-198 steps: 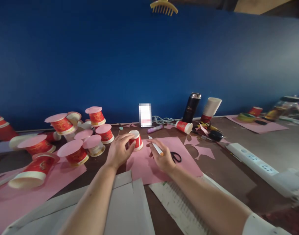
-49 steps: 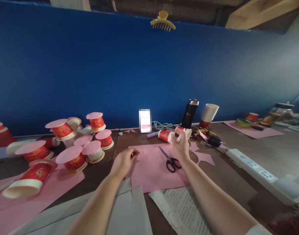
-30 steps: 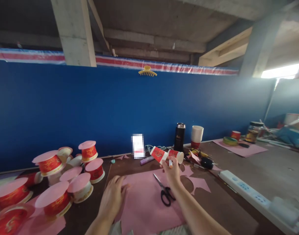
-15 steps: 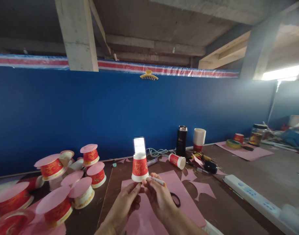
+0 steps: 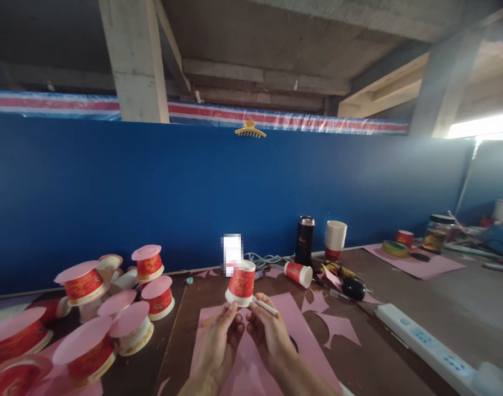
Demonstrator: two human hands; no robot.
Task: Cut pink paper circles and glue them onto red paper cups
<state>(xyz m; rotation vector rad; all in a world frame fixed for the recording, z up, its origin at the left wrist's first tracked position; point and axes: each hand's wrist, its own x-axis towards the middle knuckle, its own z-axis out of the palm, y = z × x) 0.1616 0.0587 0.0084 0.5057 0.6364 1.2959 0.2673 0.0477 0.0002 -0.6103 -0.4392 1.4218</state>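
Observation:
A red-and-white paper cup (image 5: 241, 284) is held upside down, slightly tilted, above a sheet of pink paper (image 5: 286, 324). My left hand (image 5: 223, 335) pinches the lower-left of its wide rim between thumb and fingers. On the other side, my right hand (image 5: 270, 333) touches the rim too, with a slim white pen (image 5: 266, 306) gripped across its fingers. Black scissor handles (image 5: 293, 345) show partly behind my right wrist. Just left of my left hand, a small orange-yellow item lies at the paper's edge, mostly covered.
Left, several cups carry pink paper discs (image 5: 88, 335). A lying cup (image 5: 298, 273), a black flask (image 5: 304, 242) and stacked cups (image 5: 336, 239) stand toward the blue partition (image 5: 172, 187). Right are paper scraps (image 5: 340, 327), a power strip (image 5: 426, 344) and green tape (image 5: 395, 249).
The cup has tipped and shifted slightly right in my hands. My left hand has moved a little right. The camera view has shifted slightly; the things on the table stay put.

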